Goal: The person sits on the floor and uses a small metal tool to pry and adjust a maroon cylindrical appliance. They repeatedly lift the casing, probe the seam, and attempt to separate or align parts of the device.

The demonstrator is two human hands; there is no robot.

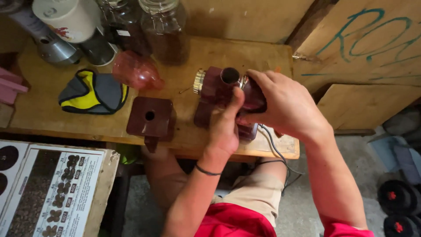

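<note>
Near the table's front edge (109, 134), our left hand (223, 127) and right hand (280, 103) gripped the dark-red grinder (215, 85).

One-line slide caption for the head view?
Both hands, left and right, grip a dark red grinder on a wooden table.

Lower left: a rectangular printed chart (48, 188) in white, with dark brown bean pictures and small labels. Upper right: teal spray-painted lettering (377, 35) across a wooden board (346, 66).
</note>
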